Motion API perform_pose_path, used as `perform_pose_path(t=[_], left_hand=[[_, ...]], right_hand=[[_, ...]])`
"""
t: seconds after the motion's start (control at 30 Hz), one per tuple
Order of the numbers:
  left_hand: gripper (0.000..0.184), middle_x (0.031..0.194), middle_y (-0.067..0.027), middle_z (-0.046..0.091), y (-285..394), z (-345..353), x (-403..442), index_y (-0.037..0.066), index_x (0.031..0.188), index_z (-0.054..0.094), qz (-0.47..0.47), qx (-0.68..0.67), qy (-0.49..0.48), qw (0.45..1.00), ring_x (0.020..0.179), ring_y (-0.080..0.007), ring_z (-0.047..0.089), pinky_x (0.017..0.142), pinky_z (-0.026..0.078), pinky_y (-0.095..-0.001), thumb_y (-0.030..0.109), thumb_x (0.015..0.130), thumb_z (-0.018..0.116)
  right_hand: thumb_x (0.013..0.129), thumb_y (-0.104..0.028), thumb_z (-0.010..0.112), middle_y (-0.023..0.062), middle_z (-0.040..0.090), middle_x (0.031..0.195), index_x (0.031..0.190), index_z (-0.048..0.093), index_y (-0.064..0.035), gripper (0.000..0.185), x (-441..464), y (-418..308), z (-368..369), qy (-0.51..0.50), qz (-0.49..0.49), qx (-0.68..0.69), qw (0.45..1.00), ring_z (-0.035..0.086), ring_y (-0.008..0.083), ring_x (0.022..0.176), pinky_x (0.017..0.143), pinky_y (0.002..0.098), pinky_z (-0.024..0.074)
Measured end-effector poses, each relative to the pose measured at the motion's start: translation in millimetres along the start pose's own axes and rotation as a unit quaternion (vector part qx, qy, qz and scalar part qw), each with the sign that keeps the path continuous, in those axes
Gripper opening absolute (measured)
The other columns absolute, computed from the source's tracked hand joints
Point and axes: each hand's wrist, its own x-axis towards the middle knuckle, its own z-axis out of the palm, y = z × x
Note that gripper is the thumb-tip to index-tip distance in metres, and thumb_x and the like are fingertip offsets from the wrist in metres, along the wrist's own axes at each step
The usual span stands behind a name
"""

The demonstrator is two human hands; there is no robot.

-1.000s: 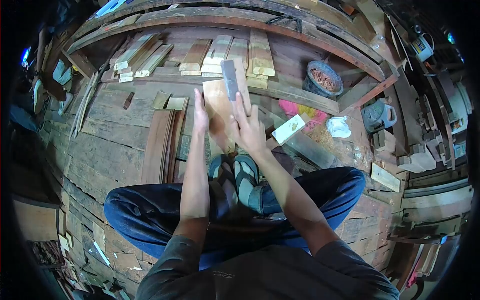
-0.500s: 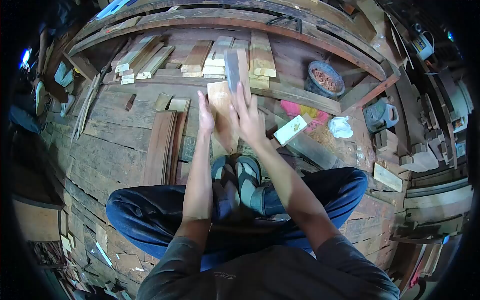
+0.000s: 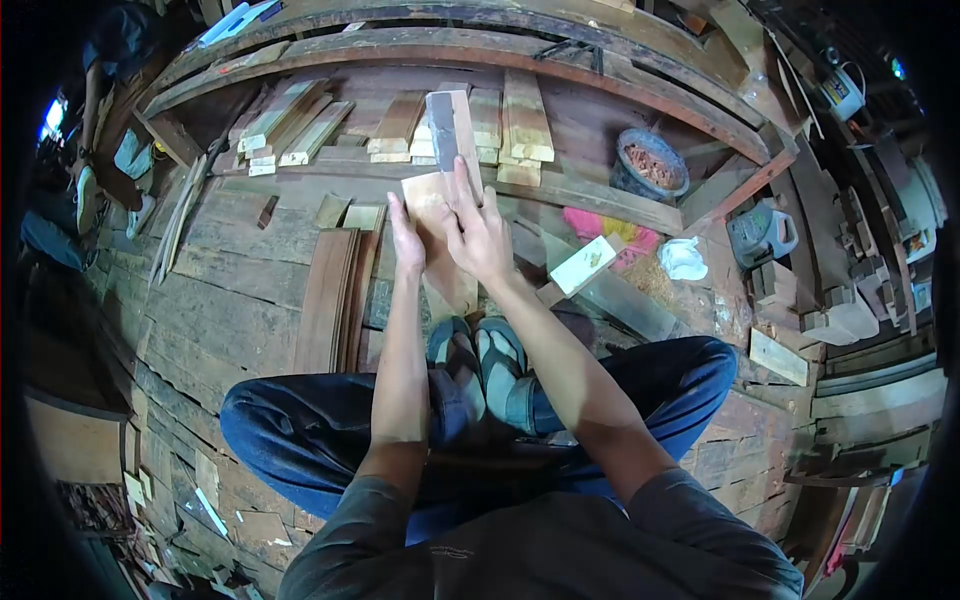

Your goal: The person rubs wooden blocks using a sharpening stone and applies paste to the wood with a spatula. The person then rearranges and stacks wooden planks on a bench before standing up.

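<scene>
A pale wooden board (image 3: 428,192) stands between my hands, its lower end down by my sandalled feet (image 3: 497,355). My left hand (image 3: 406,240) holds the board along its left edge, with part of the fingers hidden behind it. In my right hand (image 3: 480,235) is a long flat block (image 3: 442,130) with a dark grey face and a light wood-coloured side. My fingers lie along the block's lower part, and it reaches up past the board's top end. Whether the block touches the board I cannot tell.
Planks (image 3: 400,120) lie in stacks under the low bench (image 3: 440,48). Brown boards (image 3: 330,290) lean left of my legs. To the right are a bucket (image 3: 650,165) of brown bits, a pink-yellow cloth (image 3: 610,235), a white-topped block (image 3: 583,265) and a plastic jug (image 3: 762,235). Another person sits at far left.
My right hand and the grey-faced block have shifted left, and the block is more upright. The board's top end has moved slightly left and tilted, with my left hand still at its edge.
</scene>
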Motion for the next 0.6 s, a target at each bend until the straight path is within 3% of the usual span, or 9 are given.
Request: perform_pose_path(t=[0.07,0.13,0.17,0.23,0.33,0.43,0.53,0.57,0.6], left_hand=[[0.085,0.155,-0.0185,0.036,-0.6,-0.1,-1.2,-0.006,0.151,0.03,0.004,0.007,0.012,1.0,0.144,-0.0267,0.034,0.121,0.019,-0.0385,0.064,0.103,0.029],[0.086,0.16,-0.0189,0.029,-0.3,-1.5,-1.0,-0.006,0.154,0.024,0.007,0.016,0.027,0.999,0.148,-0.0267,0.027,0.123,0.015,-0.0385,0.063,0.103,0.029],[0.081,0.152,-0.0163,0.041,-1.7,-0.3,0.9,-0.007,0.15,0.033,0.003,0.029,0.054,0.998,0.141,-0.0247,0.036,0.12,0.021,-0.0369,0.06,0.105,0.027],[0.081,0.152,-0.0159,0.041,-17.3,-3.7,8.0,-0.007,0.15,0.034,0.038,0.026,0.1,0.994,0.14,-0.0246,0.037,0.12,0.021,-0.0369,0.06,0.105,0.027],[0.08,0.155,-0.0159,0.038,-27.8,-6.0,8.1,-0.006,0.152,0.03,0.046,0.033,0.122,0.991,0.143,-0.0246,0.034,0.12,0.02,-0.0364,0.059,0.105,0.026],[0.082,0.161,-0.0171,0.025,-11.4,-9.5,6.3,-0.005,0.155,0.021,-0.001,-0.041,0.028,0.999,0.149,-0.0266,0.024,0.123,0.014,-0.0372,0.059,0.104,0.03],[0.082,0.164,-0.0178,0.02,-11.9,-27.2,13.5,-0.003,0.157,0.015,-0.017,-0.086,-0.052,0.995,0.151,-0.0277,0.019,0.123,0.012,-0.0383,0.057,0.105,0.031],[0.081,0.164,-0.0179,0.02,-21.4,-34.1,15.3,-0.003,0.157,0.014,-0.019,-0.088,-0.07,0.994,0.151,-0.0278,0.02,0.124,0.013,-0.0386,0.057,0.105,0.031],[0.081,0.163,-0.0181,0.022,-36.5,-39.6,19.4,-0.003,0.157,0.016,0.006,-0.045,-0.018,0.999,0.151,-0.0278,0.021,0.123,0.013,-0.0387,0.057,0.105,0.031]], right_hand=[[0.093,-0.017,0.059,0.031,0.055,0.13,0.157,0.028,-0.0118,0.072,2.4,1.8,-4.3,-0.004,-0.007,0.049,0.999,0.063,0.0474,0.083,0.075,0.0484,0.0551],[0.092,-0.017,0.06,0.0292,0.054,0.133,0.157,0.029,-0.0088,0.072,-0.3,-1.9,-10.9,0.04,-0.039,0.037,0.998,0.063,0.0458,0.082,0.079,0.0467,0.0541],[0.092,-0.018,0.061,0.0298,0.055,0.129,0.156,0.029,-0.0083,0.072,-6.9,-2.6,-14.9,0.041,-0.041,0.023,0.998,0.062,0.0456,0.081,0.077,0.0463,0.0543],[0.092,-0.019,0.061,0.0278,0.056,0.105,0.156,0.032,-0.008,0.071,-25.9,-5.3,-21.5,0.01,-0.01,-0.012,1.0,0.06,0.0432,0.075,0.068,0.0454,0.0547],[0.091,-0.021,0.062,0.0235,0.051,0.094,0.155,0.034,-0.0091,0.071,-69.3,24.7,-3.3,-0.032,-0.032,-0.067,0.997,0.058,0.0408,0.07,0.061,0.0457,0.0541],[0.093,-0.029,0.06,0.0219,0.048,0.1,0.156,0.034,-0.0203,0.068,-103.3,48.0,11.2,-0.067,-0.003,-0.1,0.993,0.06,0.0407,0.065,0.057,0.0481,0.0549],[0.093,-0.029,0.06,0.0218,0.048,0.101,0.157,0.032,-0.0212,0.07,-81.0,39.7,10.6,-0.023,-0.051,-0.089,0.995,0.06,0.0403,0.062,0.057,0.0488,0.0551],[0.091,-0.024,0.061,0.0273,0.055,0.102,0.156,0.033,-0.0155,0.07,-65.8,31.1,5.2,-0.059,-0.02,-0.077,0.995,0.063,0.0439,0.072,0.06,0.0473,0.0561],[0.092,-0.024,0.06,0.0287,0.056,0.103,0.156,0.033,-0.0168,0.07,-45.1,20.0,1.8,-0.045,-0.025,-0.073,0.996,0.064,0.0454,0.074,0.061,0.0481,0.0563]])
